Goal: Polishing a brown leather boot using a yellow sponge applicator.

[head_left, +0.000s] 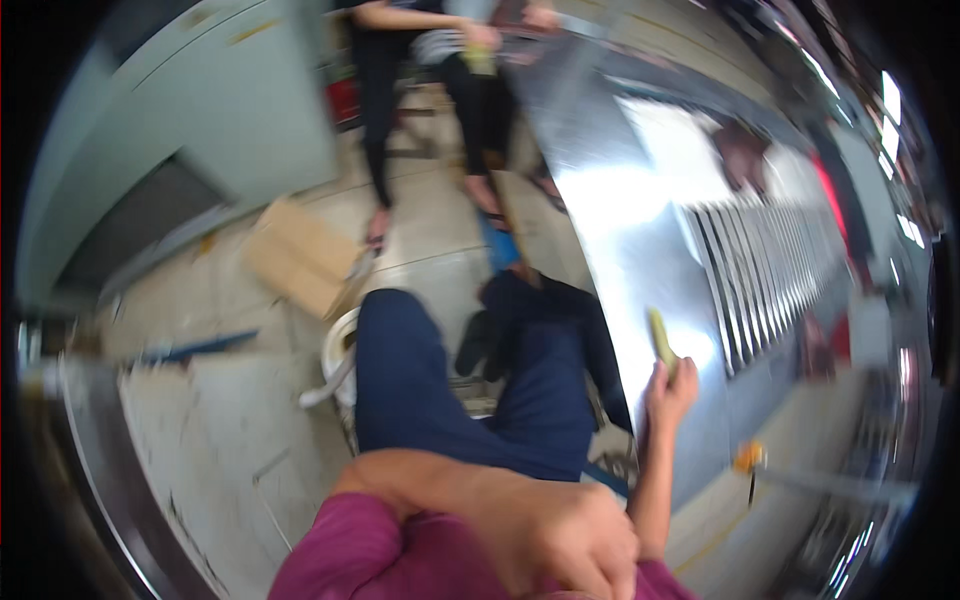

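Note:
My right hand (672,390) is raised over the shiny metal table (622,250), its fingers closed round the lower end of a slim yellow-green piece (660,335). That piece points up and away from my fingers; its kind is too blurred to name. Across my chest, my left hand (585,545) is curled closed near the lower edge of the view. Motion smears its fingers, and whatever it may hold is hidden.
A slatted metal rack (765,280) lies on the table beyond my right hand. Ahead sits another person (400,60), with something yellowish at their hand. On the tiled floor are a cardboard box (300,255) and a white bucket (340,345), left of my knees.

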The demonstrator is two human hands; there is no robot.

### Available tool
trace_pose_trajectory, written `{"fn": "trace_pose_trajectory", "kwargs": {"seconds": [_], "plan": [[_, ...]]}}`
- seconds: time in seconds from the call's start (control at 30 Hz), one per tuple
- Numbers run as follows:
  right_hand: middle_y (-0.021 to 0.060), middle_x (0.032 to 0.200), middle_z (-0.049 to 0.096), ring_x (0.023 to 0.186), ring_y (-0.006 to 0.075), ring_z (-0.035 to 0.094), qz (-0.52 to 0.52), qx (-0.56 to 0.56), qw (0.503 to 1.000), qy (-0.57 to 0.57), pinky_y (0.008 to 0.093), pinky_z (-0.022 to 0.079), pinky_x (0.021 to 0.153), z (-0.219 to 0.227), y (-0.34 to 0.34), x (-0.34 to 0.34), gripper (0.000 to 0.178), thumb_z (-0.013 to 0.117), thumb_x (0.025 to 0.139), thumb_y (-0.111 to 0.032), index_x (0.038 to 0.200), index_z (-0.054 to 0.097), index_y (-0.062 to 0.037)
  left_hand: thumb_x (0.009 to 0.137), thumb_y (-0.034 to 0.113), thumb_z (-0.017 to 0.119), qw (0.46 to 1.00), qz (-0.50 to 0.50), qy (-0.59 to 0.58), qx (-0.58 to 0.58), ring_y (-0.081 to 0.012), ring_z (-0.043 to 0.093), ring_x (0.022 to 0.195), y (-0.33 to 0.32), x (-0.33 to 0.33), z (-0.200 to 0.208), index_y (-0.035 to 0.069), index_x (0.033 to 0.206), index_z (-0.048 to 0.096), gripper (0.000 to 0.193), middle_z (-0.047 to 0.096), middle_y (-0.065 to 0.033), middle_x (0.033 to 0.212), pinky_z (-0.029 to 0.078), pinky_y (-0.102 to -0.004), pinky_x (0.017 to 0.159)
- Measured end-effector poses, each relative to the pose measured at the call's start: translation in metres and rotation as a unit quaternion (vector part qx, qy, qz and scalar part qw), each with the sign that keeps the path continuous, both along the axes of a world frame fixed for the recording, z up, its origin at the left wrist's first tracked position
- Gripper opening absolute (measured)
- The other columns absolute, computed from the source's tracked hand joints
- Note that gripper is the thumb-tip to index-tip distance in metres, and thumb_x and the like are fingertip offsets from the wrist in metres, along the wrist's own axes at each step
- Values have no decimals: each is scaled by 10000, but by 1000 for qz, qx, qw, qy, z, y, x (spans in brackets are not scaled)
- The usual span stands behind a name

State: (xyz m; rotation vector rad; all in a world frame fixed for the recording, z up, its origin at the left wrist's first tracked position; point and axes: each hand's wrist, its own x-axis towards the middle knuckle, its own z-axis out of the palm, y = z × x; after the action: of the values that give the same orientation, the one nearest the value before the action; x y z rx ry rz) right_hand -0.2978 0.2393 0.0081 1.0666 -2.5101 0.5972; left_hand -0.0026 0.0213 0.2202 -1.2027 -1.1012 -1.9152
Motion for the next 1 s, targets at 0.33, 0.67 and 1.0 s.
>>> {"fn": "trace_pose_trajectory", "kwargs": {"seconds": [0.33,0.67,1.0], "plan": [[193,1308,635,1248,396,583,-28,0,1000,10,499,434,1052,-4,-1,0,413,777,883,-336,1176,699,-55,1058,317,591,726,668,140,-84,-259,620,1299,18,31,-20,72,1407,604,427,649,-70,1430,555,-445,1003],[177,1302,613,1277,366,551,-39,0,999,10,492,407,1071,-4,3,2,411,762,883,-345,1169,695,-57,1103,310,409,609,692,365,129,-312,40,1637,38,-34,31,-13,1645,226,657,98,-190,1760,86,-494,1322],[173,1300,604,1279,358,536,-36,4,999,-4,487,404,1073,4,-2,4,420,745,910,-372,1169,688,-46,1113,366,418,387,902,149,-117,-381,279,1576,31,17,0,-24,1625,296,654,262,-256,1701,222,-551,1291]]}}
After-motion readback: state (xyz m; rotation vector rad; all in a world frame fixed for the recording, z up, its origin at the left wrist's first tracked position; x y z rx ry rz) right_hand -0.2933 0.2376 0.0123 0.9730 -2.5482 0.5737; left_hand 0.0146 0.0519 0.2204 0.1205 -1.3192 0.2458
